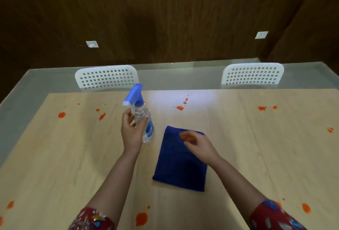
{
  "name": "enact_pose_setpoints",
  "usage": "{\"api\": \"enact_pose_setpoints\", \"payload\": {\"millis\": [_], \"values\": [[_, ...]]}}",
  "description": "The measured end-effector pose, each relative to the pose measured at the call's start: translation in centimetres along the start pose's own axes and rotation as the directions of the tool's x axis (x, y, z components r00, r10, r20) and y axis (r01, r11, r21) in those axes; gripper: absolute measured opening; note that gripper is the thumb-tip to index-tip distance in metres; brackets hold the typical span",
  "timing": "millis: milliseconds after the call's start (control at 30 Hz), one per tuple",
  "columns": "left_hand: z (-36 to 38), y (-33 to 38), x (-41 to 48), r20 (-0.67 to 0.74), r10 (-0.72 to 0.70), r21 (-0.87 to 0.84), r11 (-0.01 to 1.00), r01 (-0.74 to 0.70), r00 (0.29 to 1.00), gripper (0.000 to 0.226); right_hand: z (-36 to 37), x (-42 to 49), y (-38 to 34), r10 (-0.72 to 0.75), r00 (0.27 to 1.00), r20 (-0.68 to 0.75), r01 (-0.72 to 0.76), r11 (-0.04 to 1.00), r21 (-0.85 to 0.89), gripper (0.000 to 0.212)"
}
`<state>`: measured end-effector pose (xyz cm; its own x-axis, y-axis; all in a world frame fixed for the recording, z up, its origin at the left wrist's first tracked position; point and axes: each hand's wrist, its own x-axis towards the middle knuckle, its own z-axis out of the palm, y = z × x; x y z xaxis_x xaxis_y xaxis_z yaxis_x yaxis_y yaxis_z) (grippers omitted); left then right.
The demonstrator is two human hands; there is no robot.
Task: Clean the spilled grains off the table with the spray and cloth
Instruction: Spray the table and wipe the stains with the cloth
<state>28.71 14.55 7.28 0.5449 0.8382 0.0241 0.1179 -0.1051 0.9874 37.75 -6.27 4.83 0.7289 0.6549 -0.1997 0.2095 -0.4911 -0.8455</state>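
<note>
- Red patterned sleeves [91, 219] sit nearest, one on each forearm, with the arms reaching forward and well apart.
- Orange grains [141, 218] lie in patches along the near edge of the wooden table [256, 156], with more out to both sides.
- Between the arms the blue cloth [176, 165] lies folded flat, its long axis running away from the person.
- Over the cloth's far end is the right hand [200, 147], fingers curled. It is blurred, with an orange smear at the fingertips, so I cannot tell whether it pinches anything.
- Left of the cloth, the left hand [131, 132] is clamped round the neck of the spray bottle [145, 119].
- The bottle's long axis leans, base low and near the cloth, top up and to the left. Its nozzle head [133, 94] seems to face left and slightly back toward the person.
- Risk: squeezing now would likely wet bare wood or the person's arm, missing the far grains [180, 108], because the nozzle faces away from them.
- Risk: a hard wipe could push dry grains off the table edge.
- Two white perforated chairs [106, 78] stand beyond, before a dark wooden wall [165, 18].
</note>
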Motion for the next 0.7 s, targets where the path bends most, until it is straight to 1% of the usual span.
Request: {"api": "enact_pose_setpoints", "payload": {"millis": [67,133,200,233,300,333,400,467,533,567,633,700], "values": [[-0.5,-0.6,0.1,0.038,0.017,-0.027,1.0,-0.016,0.999,0.045,1.1,2.1,-4.2,-0.096,0.995,-0.024,0.098,0.985,0.14,0.036],[-0.9,-0.8,0.2,0.073,0.029,-0.048,0.999,-0.026,0.997,0.043,2.0,4.2,-8.4,-0.183,0.982,-0.039,0.187,0.957,0.22,0.042],[-1.4,-0.3,0.4,0.13,0.026,-0.073,0.997,-0.016,0.991,0.037,2.4,5.7,-11.4,-0.243,0.97,-0.017,0.239,0.933,0.267,0.048],[-1.9,-0.2,0.8,0.2,0.015,-0.094,0.996,0.004,0.98,0.034,2.5,6.2,-12.5,-0.248,0.969,-0.002,0.239,0.933,0.269,0.049],[-2.8,-0.1,1.7,0.369,-0.038,-0.119,0.989,0.087,0.928,0.031,2.4,6.8,-13.1,-0.23,0.973,0.01,0.22,0.943,0.248,0.045],[-3.4,-0.2,2.2,0.433,-0.059,-0.108,0.987,0.117,0.9,0.033,2.5,6.8,-13.1,-0.231,0.973,0.001,0.224,0.944,0.241,0.04],[-4.3,-0.5,2.9,0.493,-0.089,-0.054,0.99,0.133,0.865,0.046,2.7,6.4,-12.6,-0.245,0.969,-0.04,0.247,0.931,0.27,0.037],[-5.0,-1.1,3.0,0.483,-0.101,-0.021,0.992,0.127,0.87,0.055,3.3,5.7,-12.1,-0.275,0.957,-0.096,0.291,0.91,0.297,0.046],[-5.5,-1.6,2.5,0.399,-0.116,-0.024,0.99,0.137,0.91,0.048,4.2,5.2,-11.9,-0.305,0.942,-0.143,0.334,0.902,0.273,0.057],[-5.6,-1.9,2.2,0.339,-0.134,-0.026,0.988,0.152,0.931,0.043,4.6,5.2,-12.1,-0.315,0.935,-0.165,0.347,0.91,0.226,0.057],[-5.8,-2.2,1.8,0.234,-0.163,-0.007,0.986,0.169,0.958,0.032,5.5,5.3,-12.4,-0.361,0.907,-0.217,0.399,0.9,0.173,0.051],[-5.5,-2.1,1.5,0.18,-0.188,0.021,0.982,0.187,0.966,0.028,6.0,4.9,-12.7,-0.371,0.879,-0.3,0.447,0.86,0.245,0.04]]}}
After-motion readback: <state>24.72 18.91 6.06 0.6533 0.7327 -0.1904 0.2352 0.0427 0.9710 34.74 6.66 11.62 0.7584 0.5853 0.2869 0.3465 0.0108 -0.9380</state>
